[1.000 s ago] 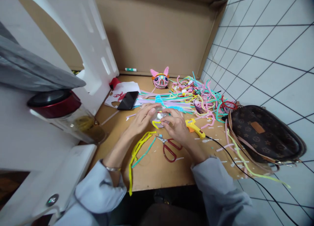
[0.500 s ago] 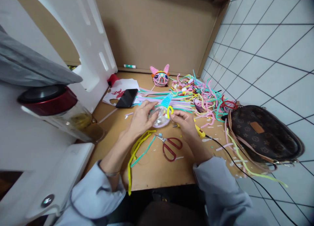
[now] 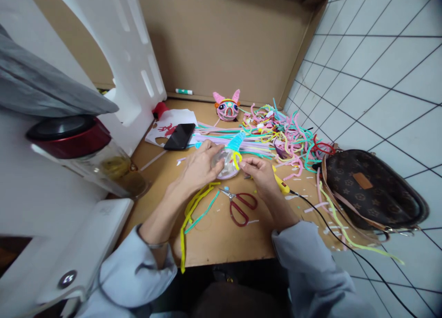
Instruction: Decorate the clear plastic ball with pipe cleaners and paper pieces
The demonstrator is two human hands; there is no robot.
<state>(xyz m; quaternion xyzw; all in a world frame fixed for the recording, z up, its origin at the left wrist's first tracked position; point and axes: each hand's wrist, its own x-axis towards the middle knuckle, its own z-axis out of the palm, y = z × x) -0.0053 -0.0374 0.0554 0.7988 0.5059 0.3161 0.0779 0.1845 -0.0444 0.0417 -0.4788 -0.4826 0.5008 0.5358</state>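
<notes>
Far behind the scissors (image 3: 232,197) stands a brown cardboard panel (image 3: 224,42), and they lie on the brown tabletop (image 3: 224,244). Well to the right of the scissors there is a dark patterned bag (image 3: 376,189); well to the left, a glass bottle (image 3: 119,170) with a red lid. Beyond them, to the right, lies a tangled heap of coloured strips (image 3: 293,145). The left hand (image 3: 202,166) and the right hand (image 3: 262,173) are on the two sides of the scissors' tips. Left of the scissors lie yellow strips (image 3: 183,235), and farther behind, a black phone (image 3: 180,136). To their right is a yellow glue gun (image 3: 282,183), which the right hand partly covers. Straight behind the scissors sits a pink-eared head (image 3: 228,110). Just beyond their tips is the clear dome (image 3: 228,168); the left thumb and fingers are clamped on it and hide its left part. Smallest is a yellow loop (image 3: 239,158), also beyond the tips, and the right thumb and forefinger are pinched together on its edge
</notes>
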